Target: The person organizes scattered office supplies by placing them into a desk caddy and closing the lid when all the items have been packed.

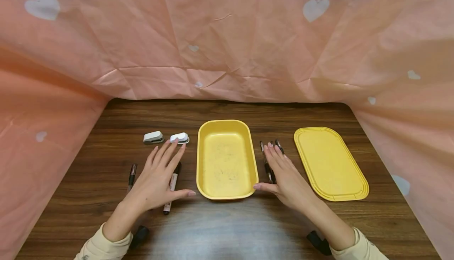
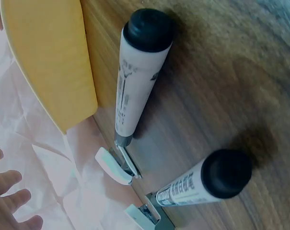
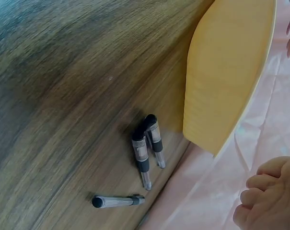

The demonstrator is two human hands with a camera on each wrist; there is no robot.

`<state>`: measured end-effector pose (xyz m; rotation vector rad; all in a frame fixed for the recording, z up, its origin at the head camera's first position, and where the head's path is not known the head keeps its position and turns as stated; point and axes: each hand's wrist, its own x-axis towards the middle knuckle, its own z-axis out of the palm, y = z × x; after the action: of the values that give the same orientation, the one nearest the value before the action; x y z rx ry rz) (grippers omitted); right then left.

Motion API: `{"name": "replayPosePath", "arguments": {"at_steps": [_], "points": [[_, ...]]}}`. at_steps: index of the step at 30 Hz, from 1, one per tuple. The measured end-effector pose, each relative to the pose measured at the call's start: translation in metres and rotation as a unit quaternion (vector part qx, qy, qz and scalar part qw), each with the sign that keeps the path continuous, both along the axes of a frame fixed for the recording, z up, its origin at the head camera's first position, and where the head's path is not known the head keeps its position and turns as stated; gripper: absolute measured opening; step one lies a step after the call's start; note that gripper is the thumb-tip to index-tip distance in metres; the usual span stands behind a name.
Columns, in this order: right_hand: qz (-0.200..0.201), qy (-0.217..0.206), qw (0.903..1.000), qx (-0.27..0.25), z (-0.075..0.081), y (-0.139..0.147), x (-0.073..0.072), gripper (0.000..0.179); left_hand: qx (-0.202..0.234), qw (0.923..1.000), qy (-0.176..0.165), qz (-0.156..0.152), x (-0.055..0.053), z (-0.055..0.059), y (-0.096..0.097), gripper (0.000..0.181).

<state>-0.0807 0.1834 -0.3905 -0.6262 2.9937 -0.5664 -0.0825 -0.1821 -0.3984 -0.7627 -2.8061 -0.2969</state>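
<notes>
My left hand (image 1: 154,183) is held over the left part of the table, fingers straight and spread, holding nothing. Below it lie two white markers (image 2: 145,79) with black ends, one partly hidden by the hand in the head view. Just beyond its fingertips stand two small staplers, one white (image 1: 179,137) and one grey-white (image 1: 153,137). My right hand (image 1: 289,183) stretches flat over three pens (image 3: 141,155) with dark grips, partly covering them in the head view. Between the hands sits an open yellow box (image 1: 227,157), and the right thumb tip overlaps its near right corner.
To the right of the right hand lies a yellow lid (image 1: 330,163), flat on the dark wooden table (image 1: 227,232). A pink cloth (image 1: 227,55) with white hearts hangs along the back and both sides of the table.
</notes>
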Motion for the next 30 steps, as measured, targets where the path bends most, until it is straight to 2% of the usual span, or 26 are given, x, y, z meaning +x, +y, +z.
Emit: {"name": "replayPosePath", "arguments": {"at_steps": [10, 15, 24, 30], "points": [[0.013, 0.007, 0.9995, -0.028, 0.004, -0.008, 0.0, 0.113, 0.013, 0.9997, 0.008, 0.02, 0.0, 0.005, -0.009, 0.121], [0.021, 0.027, 0.9987, -0.038, 0.003, -0.012, 0.0, 0.113, 0.023, 0.9993, 0.026, 0.013, -0.001, 0.006, -0.016, 0.121], [0.021, 0.035, 0.9975, -0.058, 0.003, -0.019, 0.001, 0.111, 0.042, 0.9976, 0.054, 0.007, -0.004, 0.013, -0.027, 0.124], [0.022, 0.038, 0.997, -0.065, 0.003, -0.022, 0.002, 0.112, 0.072, 0.9932, 0.092, -0.002, -0.008, 0.016, -0.032, 0.119]]}}
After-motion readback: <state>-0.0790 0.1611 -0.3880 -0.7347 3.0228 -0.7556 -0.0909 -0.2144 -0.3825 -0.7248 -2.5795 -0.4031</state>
